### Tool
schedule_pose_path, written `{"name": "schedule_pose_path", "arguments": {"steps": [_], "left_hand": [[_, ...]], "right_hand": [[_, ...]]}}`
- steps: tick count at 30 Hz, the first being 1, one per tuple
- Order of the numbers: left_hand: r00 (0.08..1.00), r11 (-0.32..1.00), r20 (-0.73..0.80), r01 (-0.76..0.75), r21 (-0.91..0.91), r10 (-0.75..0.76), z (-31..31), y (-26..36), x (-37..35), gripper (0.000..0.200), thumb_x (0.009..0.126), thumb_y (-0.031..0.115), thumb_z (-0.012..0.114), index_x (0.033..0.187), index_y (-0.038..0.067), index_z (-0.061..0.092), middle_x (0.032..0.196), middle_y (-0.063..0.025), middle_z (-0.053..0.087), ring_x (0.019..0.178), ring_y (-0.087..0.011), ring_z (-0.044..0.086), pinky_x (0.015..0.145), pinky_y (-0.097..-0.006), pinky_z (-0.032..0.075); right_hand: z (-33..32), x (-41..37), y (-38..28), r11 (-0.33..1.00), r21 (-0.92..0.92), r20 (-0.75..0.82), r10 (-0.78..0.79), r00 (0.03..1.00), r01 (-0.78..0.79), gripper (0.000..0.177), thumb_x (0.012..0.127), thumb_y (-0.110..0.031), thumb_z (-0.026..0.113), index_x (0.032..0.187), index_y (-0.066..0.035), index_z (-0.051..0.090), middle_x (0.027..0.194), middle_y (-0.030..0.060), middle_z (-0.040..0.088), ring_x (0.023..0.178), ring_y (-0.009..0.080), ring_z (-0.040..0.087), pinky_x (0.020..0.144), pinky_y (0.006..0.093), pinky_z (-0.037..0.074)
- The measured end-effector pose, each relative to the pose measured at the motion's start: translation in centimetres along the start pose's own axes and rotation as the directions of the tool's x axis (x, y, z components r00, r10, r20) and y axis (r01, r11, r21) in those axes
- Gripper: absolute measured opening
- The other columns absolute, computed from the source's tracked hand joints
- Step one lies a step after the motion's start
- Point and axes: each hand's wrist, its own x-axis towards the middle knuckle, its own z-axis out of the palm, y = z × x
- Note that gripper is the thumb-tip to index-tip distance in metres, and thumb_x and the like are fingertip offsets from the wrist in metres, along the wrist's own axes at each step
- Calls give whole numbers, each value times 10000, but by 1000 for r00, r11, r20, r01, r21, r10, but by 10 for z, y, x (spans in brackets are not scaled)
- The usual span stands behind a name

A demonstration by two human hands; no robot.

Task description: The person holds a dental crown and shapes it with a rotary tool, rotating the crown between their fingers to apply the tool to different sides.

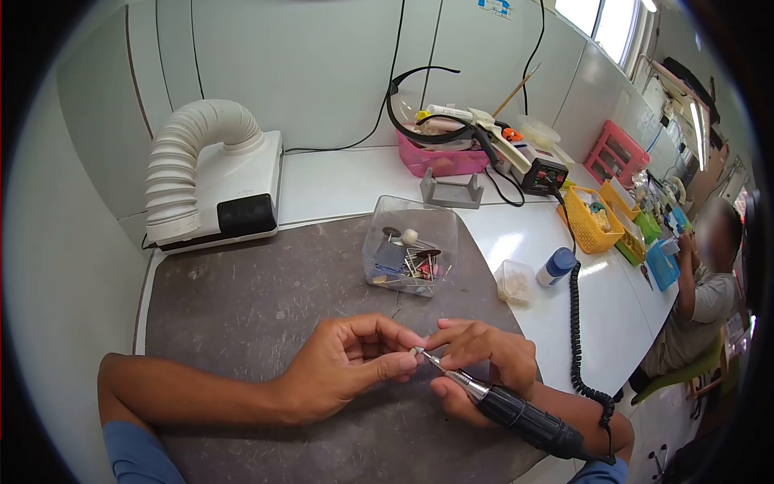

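My left hand [347,367] pinches a small pale piece [417,352] between thumb and fingertips; its exact kind is too small to make out. My right hand [492,359] is wrapped round a rotary handpiece [504,403] with a black body and a silver nose. The tip of the handpiece points left and meets the pale piece, or lies very close to it. From the handpiece's rear end a black coiled cord [576,339] runs up along the right side. Both hands are over a dark, scratched mat [266,282].
A clear box [375,250] of rotary bits stands beyond my hands. Right of it are a small clear tub [514,284] and a blue-capped bottle [556,266]. A white unit with a hose [173,173] stands back left; a pink basket [423,157] at the back. Another person [697,298] sits far right.
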Motion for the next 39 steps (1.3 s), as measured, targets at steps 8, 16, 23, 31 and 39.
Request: {"name": "schedule_pose_path", "arguments": {"steps": [8, 16, 23, 31, 39], "left_hand": [[1000, 1000, -1, 15, -12, -15, 2, 3, 0, 209, 918, 56, 624, 1110, -21, 600, 997, -107, 662, 927, -144, 653, 848, -276, 551], [1000, 999, 15, 18, -47, -17, 2, 3, 0, 225, 929, 56, 606, 1132, -40, 592, 976, -123, 670, 899, -155, 662, 839, -280, 555], [1000, 999, 25, 16, -42, -15, 1, 3, 0, 235, 928, 52, 603, 1143, -43, 595, 977, -133, 672, 893, -158, 662, 834, -280, 555], [1000, 1000, 21, 14, -22, -13, 1, 3, 0, 232, 928, 54, 606, 1138, -43, 600, 976, -124, 670, 896, -147, 657, 834, -271, 550], [1000, 1000, 26, 6, -7, -6, 1, 3, 0, 227, 930, 67, 609, 1132, -35, 600, 981, -111, 668, 912, -143, 652, 839, -272, 547]], "right_hand": [[0, 0, 0, 1000, -2, -12, 6, 1000, -6, 237, 681, -51, 782, 841, -8, 613, 779, 121, 665, 833, 281, 707, 846, 453, 557], [0, 0, 1, 1000, -4, -1, -13, 1000, 13, 231, 680, -48, 780, 838, -12, 615, 772, 113, 664, 823, 278, 707, 842, 450, 559], [-1, 1, 0, 1000, -4, 23, -19, 1000, 20, 227, 682, -51, 782, 831, -13, 616, 772, 112, 664, 817, 277, 706, 850, 450, 557], [0, 0, 1, 1000, 6, 4, -15, 1000, 15, 226, 686, -53, 783, 830, -12, 615, 768, 112, 663, 813, 278, 706, 844, 450, 559], [0, 0, 1, 1000, 2, -2, -9, 1000, 9, 230, 684, -50, 783, 834, -12, 613, 775, 120, 664, 817, 275, 709, 851, 457, 553]]}}
